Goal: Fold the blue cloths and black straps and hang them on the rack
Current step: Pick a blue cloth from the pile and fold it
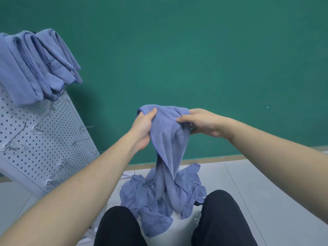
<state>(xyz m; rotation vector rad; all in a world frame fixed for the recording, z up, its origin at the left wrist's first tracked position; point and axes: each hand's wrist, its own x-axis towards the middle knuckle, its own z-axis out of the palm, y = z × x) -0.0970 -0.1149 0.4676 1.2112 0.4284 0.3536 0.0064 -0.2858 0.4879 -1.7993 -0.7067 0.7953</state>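
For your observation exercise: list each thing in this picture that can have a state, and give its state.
Held cloth: unfolded, hanging from both hands.
Left hand: gripping the cloth's top edge.
Right hand: pinching the cloth's top.
Cloth pile: crumpled, unfolded.
Folded cloths: draped over the rack.

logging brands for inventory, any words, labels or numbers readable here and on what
One embossed mark on a folded blue cloth hanging on the rack: it looks like "ES" plus more letters, too blurred to read whole.
No text shows on the held cloth, the cloth pile or the green wall.
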